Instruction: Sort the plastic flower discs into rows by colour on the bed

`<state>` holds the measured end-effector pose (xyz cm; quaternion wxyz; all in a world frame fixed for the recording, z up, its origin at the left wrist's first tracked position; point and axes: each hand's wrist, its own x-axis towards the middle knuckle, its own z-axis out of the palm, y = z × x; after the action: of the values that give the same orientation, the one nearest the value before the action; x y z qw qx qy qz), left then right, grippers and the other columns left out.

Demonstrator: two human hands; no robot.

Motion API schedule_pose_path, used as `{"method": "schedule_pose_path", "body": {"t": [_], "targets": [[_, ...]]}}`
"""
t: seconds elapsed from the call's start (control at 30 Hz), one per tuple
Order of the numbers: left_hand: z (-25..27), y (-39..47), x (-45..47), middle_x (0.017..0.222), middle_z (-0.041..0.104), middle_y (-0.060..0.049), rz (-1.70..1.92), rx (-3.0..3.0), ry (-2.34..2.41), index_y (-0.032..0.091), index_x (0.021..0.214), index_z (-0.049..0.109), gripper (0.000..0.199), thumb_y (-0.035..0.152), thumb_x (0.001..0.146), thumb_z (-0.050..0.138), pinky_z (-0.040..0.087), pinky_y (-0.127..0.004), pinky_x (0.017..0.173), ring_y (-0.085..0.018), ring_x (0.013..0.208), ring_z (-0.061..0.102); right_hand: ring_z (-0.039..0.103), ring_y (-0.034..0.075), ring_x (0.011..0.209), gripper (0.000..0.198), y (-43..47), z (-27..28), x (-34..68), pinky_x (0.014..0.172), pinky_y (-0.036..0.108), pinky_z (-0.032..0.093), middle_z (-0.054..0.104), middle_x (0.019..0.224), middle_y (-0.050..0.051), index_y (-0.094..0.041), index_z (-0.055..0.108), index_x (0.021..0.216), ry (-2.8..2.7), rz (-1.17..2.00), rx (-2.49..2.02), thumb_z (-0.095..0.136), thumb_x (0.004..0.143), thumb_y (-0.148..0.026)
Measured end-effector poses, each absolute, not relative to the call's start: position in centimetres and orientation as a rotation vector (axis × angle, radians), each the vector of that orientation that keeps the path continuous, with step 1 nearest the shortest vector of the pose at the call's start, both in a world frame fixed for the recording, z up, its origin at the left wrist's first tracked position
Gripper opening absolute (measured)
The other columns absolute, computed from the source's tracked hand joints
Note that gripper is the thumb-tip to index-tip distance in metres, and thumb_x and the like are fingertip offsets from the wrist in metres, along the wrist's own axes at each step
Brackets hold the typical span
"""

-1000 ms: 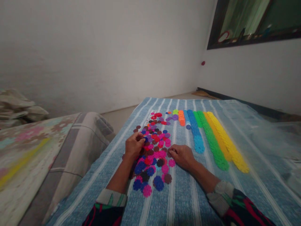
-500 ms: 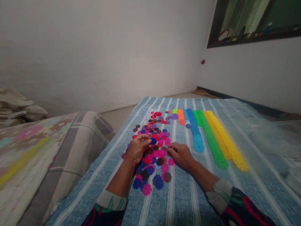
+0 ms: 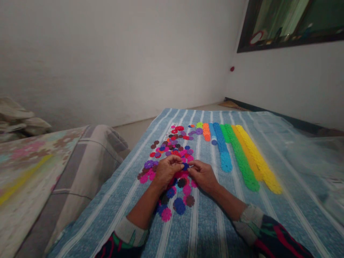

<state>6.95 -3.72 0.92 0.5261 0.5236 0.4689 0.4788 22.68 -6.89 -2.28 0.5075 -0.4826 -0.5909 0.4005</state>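
Blue disc (image 3: 185, 166) sits over the loose discs (image 3: 166, 215) on the striped cloth (image 3: 205, 229). Left hand (image 3: 166, 172): fingers pinch its left edge. Right hand (image 3: 203, 176): fingers bunched at its right edge, can't tell if gripping. Looks thin, light, stiffish plastic, probably a bit slick. Best hold: notched rim, opposite sides.

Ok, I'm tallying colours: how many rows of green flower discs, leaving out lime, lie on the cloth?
2: a short green row, right of the blue row, and a long green row between it and the orange-yellow row. Overlaps could hide another.
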Motion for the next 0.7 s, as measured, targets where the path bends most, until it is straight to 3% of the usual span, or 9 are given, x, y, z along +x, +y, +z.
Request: {"method": "schedule_pose_path", "body": {"t": [0.27,0.47,0.7], "targets": [[0.1,-3.9,7.5,0.06,0.059,0.004,1.139,1.56,1.233,0.019,0.072,0.064,0.015,0.024,0.06,0.072,0.042,-0.023,0.054,-0.011,0.056,0.054,0.057,0.011,0.042,0.022,-6.7,-2.6,22.4,0.04,0.021,0.043,0.06,0.055,-0.005,-0.018,0.067,0.088,-1.235,1.083,-1.155,0.06,0.073,-0.033],[0.1,-4.2,7.9,0.069,0.063,0.002,1.167,1.727,1.296,0.02,0.073,0.063,0.01,0.022,0.064,0.068,0.046,-0.026,0.063,-0.014,0.064,0.058,0.059,0.012,0.043,0.018,-6.7,-2.4,22.4,0.04,0.021,0.045,0.058,0.054,-0.006,-0.019,0.065,0.085,-1.226,1.082,-1.158,0.062,0.072,-0.032],[0.2,-4.3,8.1,0.067,0.062,0.002,1.153,1.761,1.314,0.02,0.07,0.061,0.01,0.022,0.065,0.069,0.046,-0.025,0.061,-0.012,0.061,0.057,0.057,0.011,0.043,0.012,-6.9,-2.0,22.5,0.041,0.021,0.047,0.059,0.056,-0.006,-0.02,0.063,0.08,-1.231,1.037,-1.176,0.059,0.071,-0.028]]}}
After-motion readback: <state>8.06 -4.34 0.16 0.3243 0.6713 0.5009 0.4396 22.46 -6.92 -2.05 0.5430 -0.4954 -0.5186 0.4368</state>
